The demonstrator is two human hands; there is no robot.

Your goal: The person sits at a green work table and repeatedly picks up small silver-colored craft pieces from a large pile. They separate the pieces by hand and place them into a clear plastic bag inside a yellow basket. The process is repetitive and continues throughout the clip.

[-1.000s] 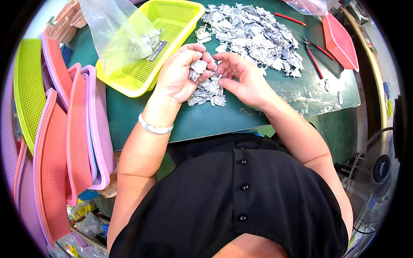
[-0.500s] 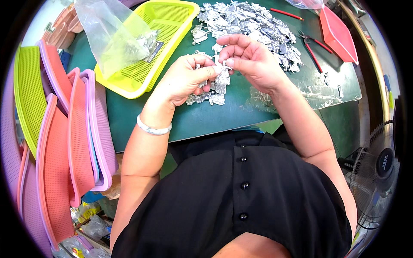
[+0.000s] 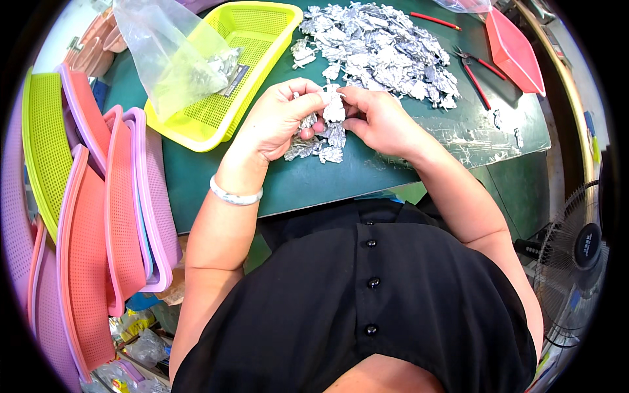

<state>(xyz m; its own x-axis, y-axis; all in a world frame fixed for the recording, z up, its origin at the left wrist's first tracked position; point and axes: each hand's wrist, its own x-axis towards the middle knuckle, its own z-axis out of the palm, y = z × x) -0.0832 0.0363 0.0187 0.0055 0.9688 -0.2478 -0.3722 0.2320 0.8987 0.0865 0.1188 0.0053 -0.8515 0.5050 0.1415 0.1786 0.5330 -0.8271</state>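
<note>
Between my two hands is a small silvery metal casting [image 3: 335,108], flat with a jagged outline. My left hand [image 3: 280,118] pinches it between thumb and forefinger, and more silvery metal shows under its curled fingers. From the other side, my right hand [image 3: 382,120] has its thumb and forefinger closed at the casting's edge. Just below my hands, several similar castings [image 3: 331,152] lie on the green table [image 3: 216,180]. Beyond them spreads a large heap of the same silvery pieces [image 3: 386,49]. My fingers partly hide the held casting.
A yellow-green basket [image 3: 226,124] with a clear plastic bag [image 3: 173,49] stands at left. Red-handled cutters [image 3: 481,72], a red pencil-like stick [image 3: 436,21] and a pink tray [image 3: 514,52] are at right. Nested baskets [image 3: 88,262] crowd the left; a fan [image 3: 576,252] stands right.
My right hand has come down and its fingers have closed in at the casting's right edge. The casting now stands more upright in my left fingers, which have barely moved.
</note>
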